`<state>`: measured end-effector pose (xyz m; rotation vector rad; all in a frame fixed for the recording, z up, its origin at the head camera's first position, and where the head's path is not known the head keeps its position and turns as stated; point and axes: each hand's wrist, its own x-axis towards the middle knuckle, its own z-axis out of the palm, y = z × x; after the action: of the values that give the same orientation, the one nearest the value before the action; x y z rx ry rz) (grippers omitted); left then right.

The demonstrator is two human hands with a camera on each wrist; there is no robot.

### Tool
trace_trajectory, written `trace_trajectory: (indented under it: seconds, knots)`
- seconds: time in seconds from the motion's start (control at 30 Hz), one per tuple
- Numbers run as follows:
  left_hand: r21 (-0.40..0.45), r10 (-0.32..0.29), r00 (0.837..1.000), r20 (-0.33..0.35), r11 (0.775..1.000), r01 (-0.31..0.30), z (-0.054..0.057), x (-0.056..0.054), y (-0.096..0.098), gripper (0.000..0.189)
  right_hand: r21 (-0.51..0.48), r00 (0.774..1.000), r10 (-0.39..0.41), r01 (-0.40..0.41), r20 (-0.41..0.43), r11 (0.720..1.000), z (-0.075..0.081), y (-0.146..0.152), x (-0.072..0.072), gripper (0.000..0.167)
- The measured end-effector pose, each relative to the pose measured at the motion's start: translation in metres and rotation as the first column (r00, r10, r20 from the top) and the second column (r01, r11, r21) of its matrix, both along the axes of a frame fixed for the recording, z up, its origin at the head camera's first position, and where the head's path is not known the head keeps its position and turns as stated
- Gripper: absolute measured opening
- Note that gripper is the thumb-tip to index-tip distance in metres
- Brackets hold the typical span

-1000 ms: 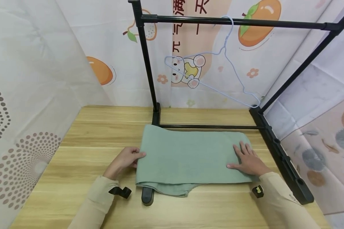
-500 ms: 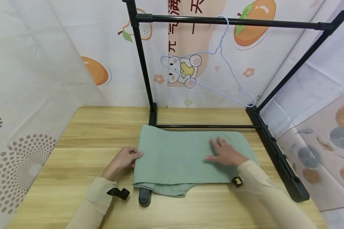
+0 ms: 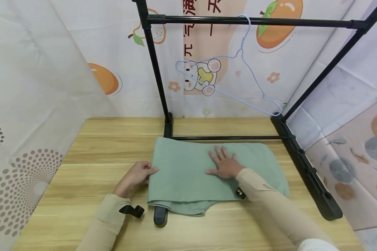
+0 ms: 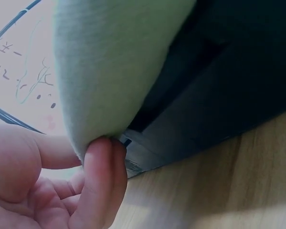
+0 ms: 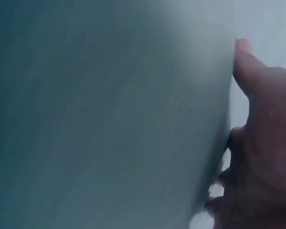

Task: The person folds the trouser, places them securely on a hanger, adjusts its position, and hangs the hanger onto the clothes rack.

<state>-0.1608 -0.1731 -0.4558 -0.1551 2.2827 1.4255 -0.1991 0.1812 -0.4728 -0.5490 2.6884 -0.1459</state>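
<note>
A folded green garment [image 3: 188,174], its exact kind not clear, lies across the base of a black rack on the wooden table. At its left edge my left hand [image 3: 138,176] pinches the fabric between thumb and fingers. The left wrist view shows that hand [image 4: 80,181] gripping the edge of the cloth [image 4: 114,62], slightly lifted above the dark rack foot. My right hand [image 3: 224,164] lies flat with spread fingers on the upper middle of the garment. In the right wrist view, the hand [image 5: 269,138] appears beside a broad blurred stretch of the cloth [image 5: 109,119].
The black rack [image 3: 304,160] stands on the table [image 3: 113,139], one foot [image 3: 160,217] poking out below the cloth. From its top bar hangs a light blue wire hanger [image 3: 243,59]. Printed curtains [image 3: 138,87] enclose the back and sides.
My right hand has slid left across the garment, from its right end to the middle. My left hand keeps its pinch on the left edge.
</note>
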Motion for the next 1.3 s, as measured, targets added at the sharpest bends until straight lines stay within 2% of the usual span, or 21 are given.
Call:
trace_trajectory:
  seconds: [0.17,0.27,0.43,0.6,0.7,0.87,1.3]
  knots:
    - [0.010,-0.007,1.000,0.003,1.000,0.007,0.002,0.000,0.000,0.019,0.004,0.986,-0.165,0.165,0.027,0.986,0.006,0.055,0.002,0.094]
    - [0.025,-0.012,1.000,0.011,1.000,0.011,0.003,0.001,0.000,0.019,0.006,0.978,-0.209,0.209,0.028,0.978,0.009,0.080,0.008,0.093]
    - [0.050,-0.010,1.000,0.010,0.999,0.009,0.005,0.002,-0.004,0.019,-0.032,0.982,-0.187,0.186,-0.006,0.982,0.014,0.100,0.018,0.089]
    - [0.075,0.010,1.000,0.019,0.997,-0.012,0.004,0.001,-0.004,0.020,-0.153,0.985,-0.146,0.131,-0.091,0.979,0.018,0.104,0.029,0.073]
    - [0.093,0.016,1.000,0.022,0.995,-0.018,0.001,0.000,-0.005,0.023,-0.184,0.984,-0.121,0.096,-0.128,0.978,0.018,0.104,0.035,0.072]
    - [0.110,0.035,0.999,0.035,0.993,-0.038,-0.004,-0.003,-0.006,0.029,-0.153,0.987,-0.110,0.092,-0.116,0.984,0.015,0.103,0.039,0.086]
    - [0.101,0.075,0.997,0.032,0.992,-0.078,-0.006,-0.004,-0.004,0.031,-0.166,0.990,-0.117,0.102,-0.081,0.981,0.019,0.103,0.036,0.089]
